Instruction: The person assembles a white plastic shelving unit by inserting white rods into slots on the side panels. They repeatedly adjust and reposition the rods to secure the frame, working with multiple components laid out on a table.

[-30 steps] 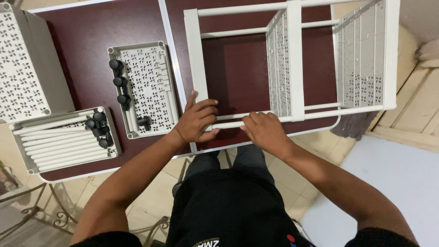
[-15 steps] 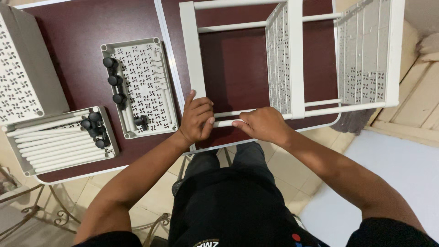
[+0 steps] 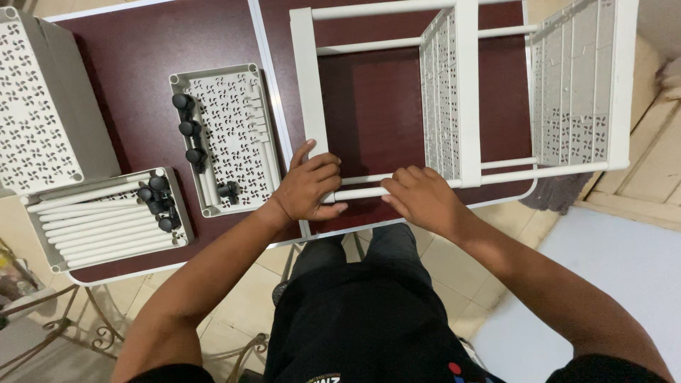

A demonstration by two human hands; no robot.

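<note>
White plastic shelf rack (image 3: pixel 461 99) lies on its side on the maroon table (image 3: pixel 142 57), left hand (image 3: pixel 308 188) clamped on its corner and right hand (image 3: pixel 422 198) gripping the bottom rod (image 3: pixel 362 192), which may pop loose under uneven pressure.

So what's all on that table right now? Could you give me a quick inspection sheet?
Surface: dark red table with a pale edge.
Job's things: white plastic rack frame lying on its side, with perforated shelves and a white tube at its near corner.
Clutter: perforated tray with black casters; second tray of white tubes and casters; a perforated panel at far left.
Grips: left hand on the frame's corner; right hand on the tube.
Cables: nothing seen.
Surroundings: tiled floor, metal chair frame.
</note>
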